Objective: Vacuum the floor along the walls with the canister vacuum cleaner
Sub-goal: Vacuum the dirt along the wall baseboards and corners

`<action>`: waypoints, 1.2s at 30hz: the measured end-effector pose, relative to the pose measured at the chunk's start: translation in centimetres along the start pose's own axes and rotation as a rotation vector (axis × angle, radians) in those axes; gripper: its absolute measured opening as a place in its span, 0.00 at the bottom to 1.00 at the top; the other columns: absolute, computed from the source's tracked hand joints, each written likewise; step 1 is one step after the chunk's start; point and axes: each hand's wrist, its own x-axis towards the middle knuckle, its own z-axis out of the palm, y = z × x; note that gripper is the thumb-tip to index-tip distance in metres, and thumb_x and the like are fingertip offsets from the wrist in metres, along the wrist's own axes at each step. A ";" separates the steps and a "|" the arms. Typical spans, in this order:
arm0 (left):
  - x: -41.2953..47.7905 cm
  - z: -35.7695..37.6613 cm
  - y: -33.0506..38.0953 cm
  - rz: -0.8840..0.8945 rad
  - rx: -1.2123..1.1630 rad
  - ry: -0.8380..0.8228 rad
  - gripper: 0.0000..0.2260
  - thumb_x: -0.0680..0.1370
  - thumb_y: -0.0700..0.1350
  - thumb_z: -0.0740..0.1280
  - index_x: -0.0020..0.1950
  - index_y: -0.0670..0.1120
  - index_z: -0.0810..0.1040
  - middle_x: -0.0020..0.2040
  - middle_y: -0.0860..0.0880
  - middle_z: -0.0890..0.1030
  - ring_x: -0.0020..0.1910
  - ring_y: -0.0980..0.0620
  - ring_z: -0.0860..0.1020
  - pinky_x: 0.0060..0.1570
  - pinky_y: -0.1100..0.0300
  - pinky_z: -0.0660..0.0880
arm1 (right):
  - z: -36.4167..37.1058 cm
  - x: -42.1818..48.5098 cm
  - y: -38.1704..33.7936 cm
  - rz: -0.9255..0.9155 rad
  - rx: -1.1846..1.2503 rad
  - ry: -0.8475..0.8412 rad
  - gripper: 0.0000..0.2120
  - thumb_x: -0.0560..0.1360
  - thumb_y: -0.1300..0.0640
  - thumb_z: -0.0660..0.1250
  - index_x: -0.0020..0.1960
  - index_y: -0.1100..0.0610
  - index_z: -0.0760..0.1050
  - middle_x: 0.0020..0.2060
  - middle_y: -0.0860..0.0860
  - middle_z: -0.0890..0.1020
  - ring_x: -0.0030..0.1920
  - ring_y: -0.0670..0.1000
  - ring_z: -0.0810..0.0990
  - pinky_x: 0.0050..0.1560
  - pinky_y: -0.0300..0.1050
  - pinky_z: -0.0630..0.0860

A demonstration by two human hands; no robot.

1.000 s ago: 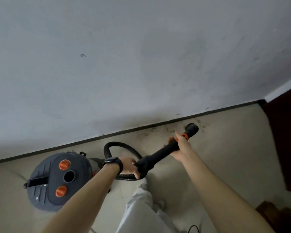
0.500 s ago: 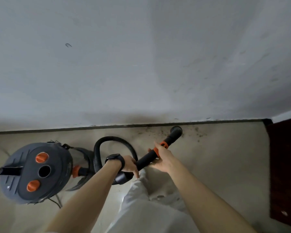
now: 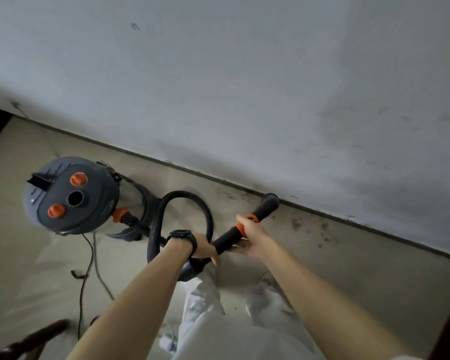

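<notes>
Left hand [image 3: 203, 246] and right hand [image 3: 252, 233] gripping black wand [image 3: 229, 239], nozzle [image 3: 270, 201] at wall base [image 3: 322, 213], canister vacuum [image 3: 72, 196] on floor [image 3: 348, 268]

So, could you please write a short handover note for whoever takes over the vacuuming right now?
Left hand grips the back end of the wand, where the hose joins. Right hand grips the wand at its orange ring.
Nozzle is at the foot of the wall. Canister stands to the left, near the wall; the hose loops between; the cord trails behind.
Done: cannot tell how much.
Left: dark specks along the wall, right of the nozzle.
</notes>
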 end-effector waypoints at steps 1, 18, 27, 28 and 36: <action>0.5 0.6 0.3 -0.019 -0.042 -0.007 0.33 0.58 0.68 0.73 0.56 0.50 0.80 0.48 0.50 0.83 0.46 0.49 0.81 0.54 0.52 0.78 | -0.4 0.6 0.3 0.018 -0.017 -0.021 0.22 0.80 0.50 0.71 0.65 0.63 0.70 0.56 0.62 0.81 0.53 0.65 0.84 0.53 0.69 0.82; 27.2 11.2 -6.1 0.035 -0.280 -0.162 0.23 0.67 0.61 0.72 0.57 0.51 0.80 0.47 0.50 0.82 0.47 0.49 0.81 0.52 0.53 0.79 | 1.1 28.4 8.5 -0.021 -0.449 0.007 0.17 0.81 0.44 0.65 0.57 0.57 0.69 0.39 0.55 0.82 0.45 0.60 0.87 0.39 0.54 0.83; 46.7 13.9 -7.9 0.032 -0.445 -0.252 0.16 0.70 0.53 0.72 0.54 0.47 0.81 0.52 0.50 0.83 0.47 0.51 0.81 0.45 0.57 0.78 | 1.8 47.6 11.4 -0.176 -0.645 0.021 0.16 0.80 0.47 0.66 0.58 0.59 0.72 0.31 0.54 0.82 0.33 0.59 0.85 0.40 0.56 0.85; 49.1 13.8 -8.1 0.048 -0.481 -0.267 0.10 0.73 0.51 0.70 0.50 0.47 0.81 0.52 0.50 0.83 0.45 0.53 0.81 0.39 0.60 0.75 | 1.3 49.8 11.7 -0.223 -0.656 0.038 0.17 0.80 0.48 0.66 0.58 0.60 0.72 0.29 0.53 0.81 0.30 0.58 0.84 0.34 0.52 0.84; 65.4 11.7 -9.9 0.097 -0.031 0.601 0.22 0.77 0.50 0.65 0.69 0.50 0.65 0.63 0.45 0.71 0.59 0.41 0.73 0.52 0.48 0.74 | -5.4 61.0 16.1 -0.437 -0.655 0.080 0.06 0.80 0.57 0.69 0.52 0.56 0.73 0.30 0.56 0.78 0.25 0.56 0.78 0.28 0.47 0.77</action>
